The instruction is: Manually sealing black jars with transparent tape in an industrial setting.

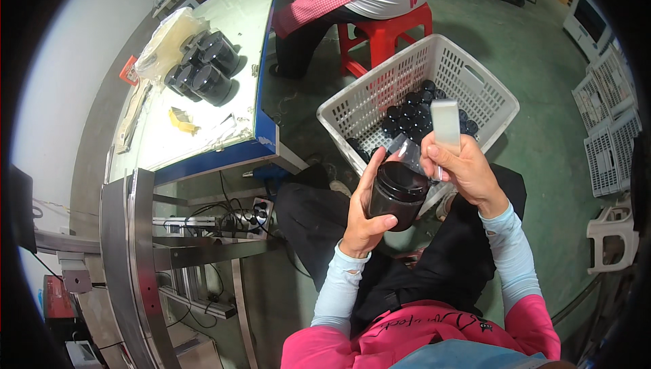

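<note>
My left hand [364,206] is wrapped around a dark, glossy, wide-mouthed jar [400,196], tilted so that its open mouth faces up. My right hand [461,169] is closed on a pale, flat, rectangular strip [445,121] that stands up above its fingers; what kind of thing it is I cannot tell. Between the two hands, at the jar's far rim, shows a piece of clear film [405,150]. Whether the right fingers pinch that film too is hidden. Just beyond my hands, several small round black pieces [412,111] lie in a white slotted plastic crate [339,115].
At the left stands a blue-edged worktable [234,108] bearing several black jars [211,84], a crumpled plastic bag [169,40] and a yellow scrap [183,119]. Metal framing [139,247] and cables are beside it. Ahead, another person sits on a red stool [384,37]. White crates [603,121] stand right.
</note>
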The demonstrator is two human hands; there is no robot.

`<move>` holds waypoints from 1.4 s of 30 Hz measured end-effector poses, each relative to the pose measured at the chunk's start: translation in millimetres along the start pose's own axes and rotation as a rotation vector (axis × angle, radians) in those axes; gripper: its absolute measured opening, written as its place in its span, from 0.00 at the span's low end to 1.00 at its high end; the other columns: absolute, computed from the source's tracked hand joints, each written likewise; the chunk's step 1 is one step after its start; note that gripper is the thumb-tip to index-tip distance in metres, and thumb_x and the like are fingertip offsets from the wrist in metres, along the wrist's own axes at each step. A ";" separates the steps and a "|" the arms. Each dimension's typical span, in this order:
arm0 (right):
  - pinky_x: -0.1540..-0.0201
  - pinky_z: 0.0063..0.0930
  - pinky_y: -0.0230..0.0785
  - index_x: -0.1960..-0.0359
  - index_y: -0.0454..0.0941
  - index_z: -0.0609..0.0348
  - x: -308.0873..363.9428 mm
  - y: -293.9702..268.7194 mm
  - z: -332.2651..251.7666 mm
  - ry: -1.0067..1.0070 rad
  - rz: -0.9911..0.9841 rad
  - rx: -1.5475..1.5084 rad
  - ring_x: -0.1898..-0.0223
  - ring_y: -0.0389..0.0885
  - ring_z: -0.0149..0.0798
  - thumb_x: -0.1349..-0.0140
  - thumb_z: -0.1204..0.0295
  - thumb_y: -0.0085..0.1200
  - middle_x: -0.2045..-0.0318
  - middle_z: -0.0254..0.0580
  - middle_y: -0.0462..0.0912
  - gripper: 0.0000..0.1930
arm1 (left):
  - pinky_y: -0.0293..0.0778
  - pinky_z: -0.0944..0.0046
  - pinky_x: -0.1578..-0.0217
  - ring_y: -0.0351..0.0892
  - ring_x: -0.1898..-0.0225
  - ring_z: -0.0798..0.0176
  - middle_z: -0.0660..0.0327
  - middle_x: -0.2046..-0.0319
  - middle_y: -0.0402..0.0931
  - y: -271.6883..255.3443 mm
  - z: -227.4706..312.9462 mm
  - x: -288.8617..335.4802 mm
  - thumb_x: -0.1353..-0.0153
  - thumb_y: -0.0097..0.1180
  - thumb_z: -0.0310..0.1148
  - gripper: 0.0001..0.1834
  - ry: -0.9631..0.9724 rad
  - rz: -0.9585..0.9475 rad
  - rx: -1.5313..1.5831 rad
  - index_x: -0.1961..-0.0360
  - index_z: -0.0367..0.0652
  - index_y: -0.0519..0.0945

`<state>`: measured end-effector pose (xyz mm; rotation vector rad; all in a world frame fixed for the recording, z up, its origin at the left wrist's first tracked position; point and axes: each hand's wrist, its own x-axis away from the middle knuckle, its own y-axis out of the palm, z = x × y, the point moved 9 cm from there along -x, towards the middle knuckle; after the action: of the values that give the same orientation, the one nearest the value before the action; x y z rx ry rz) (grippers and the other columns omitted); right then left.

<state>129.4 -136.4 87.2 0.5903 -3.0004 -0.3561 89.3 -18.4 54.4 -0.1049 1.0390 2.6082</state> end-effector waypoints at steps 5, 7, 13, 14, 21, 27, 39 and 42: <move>0.81 0.07 0.53 0.69 0.72 0.59 1.8 2.4 5.3 0.013 -0.025 -0.147 0.83 0.62 0.16 0.39 0.65 0.48 0.79 0.32 0.74 0.10 | 0.77 0.53 0.64 0.70 0.50 0.50 0.45 0.42 0.54 3.7 -3.7 -0.4 0.63 0.66 0.36 0.54 -0.033 0.061 0.102 0.38 0.35 0.46; 0.81 0.07 0.53 0.69 0.72 0.59 2.1 3.6 4.6 0.011 -0.034 -0.184 0.82 0.62 0.16 0.39 0.65 0.48 0.79 0.32 0.73 0.10 | 0.78 0.53 0.64 0.70 0.51 0.50 0.45 0.43 0.56 0.4 -5.6 -0.2 0.63 0.66 0.35 0.53 -0.038 0.028 0.077 0.38 0.35 0.47; 0.80 0.09 0.53 0.70 0.73 0.60 4.2 7.5 -1.7 -0.012 -0.061 -0.126 0.82 0.60 0.17 0.40 0.66 0.49 0.78 0.32 0.73 0.09 | 0.64 0.59 0.49 0.65 0.47 0.57 0.52 0.46 0.61 -5.2 -3.0 1.0 0.65 0.67 0.27 0.50 -0.026 0.069 -0.075 0.39 0.34 0.52; 0.78 0.10 0.55 0.70 0.73 0.61 5.9 8.2 -3.5 -0.005 -0.069 -0.067 0.81 0.62 0.18 0.40 0.67 0.50 0.77 0.32 0.74 0.09 | 0.54 0.63 0.42 0.62 0.44 0.61 0.55 0.45 0.61 -5.0 0.9 0.7 0.65 0.66 0.22 0.49 0.002 0.091 -0.113 0.40 0.34 0.54; 0.65 0.17 0.63 0.68 0.74 0.66 10.0 15.8 -16.3 -0.086 -0.084 0.138 0.69 0.70 0.22 0.44 0.74 0.53 0.72 0.31 0.75 0.07 | 0.54 0.63 0.42 0.62 0.44 0.61 0.53 0.45 0.60 -3.5 3.4 0.8 0.65 0.66 0.21 0.47 0.018 0.114 -0.096 0.41 0.34 0.56; 0.69 0.14 0.61 0.68 0.74 0.64 5.4 6.3 -18.1 -0.124 0.007 0.195 0.72 0.68 0.19 0.44 0.72 0.54 0.74 0.29 0.74 0.07 | 0.59 0.63 0.44 0.64 0.46 0.61 0.52 0.46 0.61 -11.7 -3.3 -0.5 0.62 0.64 0.22 0.45 -0.017 0.163 0.045 0.41 0.34 0.55; 0.75 0.13 0.55 0.71 0.72 0.61 2.3 11.2 -15.4 -0.126 0.014 0.138 0.76 0.62 0.17 0.43 0.71 0.53 0.78 0.24 0.70 0.07 | 0.64 0.65 0.48 0.68 0.51 0.64 0.57 0.53 0.67 -18.1 -4.4 3.0 0.61 0.66 0.25 0.39 0.032 0.193 -0.007 0.47 0.34 0.59; 0.74 0.14 0.57 0.72 0.71 0.62 4.0 14.1 -20.6 -0.189 -0.001 0.190 0.75 0.63 0.19 0.43 0.71 0.52 0.74 0.28 0.70 0.07 | 0.63 0.65 0.48 0.68 0.51 0.64 0.57 0.53 0.67 -17.2 -3.8 2.7 0.61 0.65 0.26 0.39 0.021 0.188 -0.031 0.46 0.33 0.59</move>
<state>122.6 -129.7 110.6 0.6041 -3.2410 -0.1344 92.2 -8.5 39.8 -0.0445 1.0624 2.7978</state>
